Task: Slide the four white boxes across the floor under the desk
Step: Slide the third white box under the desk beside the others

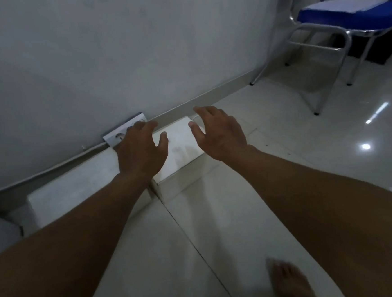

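Left hand: the left hand point(141, 150) is reaching forward with fingers spread and empty, hovering over the left edge of a white box point(181, 147); contact cannot be told.
Right hand: the right hand point(219, 132) is hanging open and empty over the same box's right edge, thumb pointing inward.
White box: it is lying flat on the tiled floor point(285, 164), right against the wall's skirting.
Second white box: another white box point(81, 190) is sitting just to its left, also along the wall.
Socket: a wall socket point(123, 133) is showing behind the left hand.
Chair: a blue chair point(344, 14) is standing well apart to the right.
Foot: a bare foot point(290, 281) is resting on the floor.
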Tool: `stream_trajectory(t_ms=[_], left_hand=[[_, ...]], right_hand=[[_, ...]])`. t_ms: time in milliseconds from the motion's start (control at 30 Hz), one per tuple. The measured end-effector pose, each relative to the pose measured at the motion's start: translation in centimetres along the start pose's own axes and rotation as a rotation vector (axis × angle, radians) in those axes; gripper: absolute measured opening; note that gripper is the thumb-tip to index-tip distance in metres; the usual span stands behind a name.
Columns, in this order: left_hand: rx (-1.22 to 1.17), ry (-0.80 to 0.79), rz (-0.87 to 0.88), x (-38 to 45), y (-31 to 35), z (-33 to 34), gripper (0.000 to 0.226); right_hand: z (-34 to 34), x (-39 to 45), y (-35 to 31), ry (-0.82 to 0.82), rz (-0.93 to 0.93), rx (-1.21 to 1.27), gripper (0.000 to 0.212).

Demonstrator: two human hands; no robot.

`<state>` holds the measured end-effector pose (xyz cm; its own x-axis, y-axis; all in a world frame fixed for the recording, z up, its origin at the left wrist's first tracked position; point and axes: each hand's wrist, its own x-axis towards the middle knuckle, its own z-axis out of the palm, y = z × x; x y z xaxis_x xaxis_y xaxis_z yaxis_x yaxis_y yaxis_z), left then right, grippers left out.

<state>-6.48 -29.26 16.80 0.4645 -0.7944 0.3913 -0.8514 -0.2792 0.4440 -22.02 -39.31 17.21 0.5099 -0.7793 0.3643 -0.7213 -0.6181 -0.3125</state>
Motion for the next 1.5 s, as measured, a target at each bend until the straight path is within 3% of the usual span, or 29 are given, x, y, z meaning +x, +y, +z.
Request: stream_trajectory(t_ms=[333,533,667,800,967,1233,1500], left_hand=[[0.096,-0.069,-0.410,4.7,-3.7,13.7,0.056],[0.182,-0.032,-0.524,6.0,-6.3,18.3,0.064],[0.191,-0.016,-0.635,6.1,-7.2,20.1,0.077],[0.176,-0.016,-0.755,5.9,-7.9,21.1,0.094],[0.080,-0.057,-0.940,5.6,-8.2,21.7,0.104],[0.055,-0.045,-0.860,5.2,-8.1,21.3,0.105],[0.074,0.056,-0.682,4.1,-6.0,18.0,0.109]], right_hand=[[12.5,8.3,9.4,-0.113,-0.043,0.057,0.050],[18.5,11.2,11.7,-0.064,-0.085,0.110,0.053],[21.3,12.5,12.8,-0.105,-0.010,0.084,0.063],[23.6,12.9,13.4,-0.254,0.143,0.069,0.073],[24.5,12.0,13.9,-0.334,0.194,0.106,0.075],[23.9,10.7,13.9,-0.281,0.197,0.114,0.076],[19.9,6.6,12.9,-0.084,0.283,0.152,0.075]])
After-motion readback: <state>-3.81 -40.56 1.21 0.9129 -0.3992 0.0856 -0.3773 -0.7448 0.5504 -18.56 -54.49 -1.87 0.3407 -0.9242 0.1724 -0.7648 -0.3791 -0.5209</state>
